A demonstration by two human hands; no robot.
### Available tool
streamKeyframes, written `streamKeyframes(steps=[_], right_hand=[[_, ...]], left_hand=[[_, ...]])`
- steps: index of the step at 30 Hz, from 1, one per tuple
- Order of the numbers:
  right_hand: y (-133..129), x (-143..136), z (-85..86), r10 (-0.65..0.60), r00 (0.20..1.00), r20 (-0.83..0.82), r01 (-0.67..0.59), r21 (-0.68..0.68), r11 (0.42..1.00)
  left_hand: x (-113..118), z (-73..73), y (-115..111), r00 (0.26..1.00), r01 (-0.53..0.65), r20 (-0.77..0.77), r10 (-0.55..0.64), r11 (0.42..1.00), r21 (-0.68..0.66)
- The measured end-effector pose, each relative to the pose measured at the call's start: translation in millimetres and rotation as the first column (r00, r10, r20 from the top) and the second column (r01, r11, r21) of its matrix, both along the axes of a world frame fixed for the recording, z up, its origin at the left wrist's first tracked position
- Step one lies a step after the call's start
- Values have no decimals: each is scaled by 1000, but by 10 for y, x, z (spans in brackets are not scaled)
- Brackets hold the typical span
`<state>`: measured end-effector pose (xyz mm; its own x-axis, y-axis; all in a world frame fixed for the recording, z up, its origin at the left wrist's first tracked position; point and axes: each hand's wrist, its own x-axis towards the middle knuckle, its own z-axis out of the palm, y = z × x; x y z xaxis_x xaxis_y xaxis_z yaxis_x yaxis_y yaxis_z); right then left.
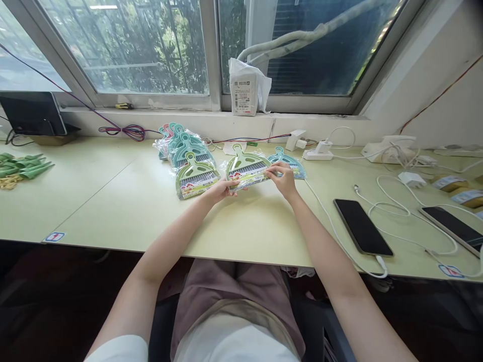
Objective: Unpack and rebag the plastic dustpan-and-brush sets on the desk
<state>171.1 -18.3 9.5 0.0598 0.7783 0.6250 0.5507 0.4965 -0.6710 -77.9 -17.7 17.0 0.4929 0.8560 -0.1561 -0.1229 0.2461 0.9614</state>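
Between my hands is a green dustpan and brush set in a clear plastic bag with a printed label strip. My left hand grips its lower left corner, and my right hand pinches its right edge. Just left of it lies another green dustpan set, also bagged. Behind that one, several blue and pink bagged sets overlap in a pile. A blue dustpan set lies beyond my right hand, partly covered by it.
A phone plugged into a white cable lies on the table at right, with a second phone farther over. Chargers and a power strip line the wall. Far left are green pieces and a tablet.
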Motion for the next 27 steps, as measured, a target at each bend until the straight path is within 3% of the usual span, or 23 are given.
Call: streamKeyframes(steps=[6, 9, 12, 19, 24, 27], right_hand=[[11, -11, -17, -122, 987, 106, 117, 50, 992], [38, 27, -37, -17, 999, 28, 17, 4, 1000], [59, 54, -64, 91, 995, -46, -95, -81, 992], [33, 23, 0, 36, 994, -104, -46, -100, 994], [-13, 116, 101, 208, 965, -161, -235, -172, 957], [-7, 177, 87, 255, 956, -146, -285, -255, 924]], left_hand=[[-16, -4, 5, 999, 46, -25, -44, 994, 95], [27, -15, -37, 996, 84, -39, -81, 993, 87], [96, -26, -93, 998, 48, -33, -46, 998, 45], [86, -27, -65, 1000, 30, -2, -30, 997, 69], [42, -38, 9, 999, -40, 27, 39, 998, 41], [26, -26, 25, 997, -74, 31, 74, 997, 13]])
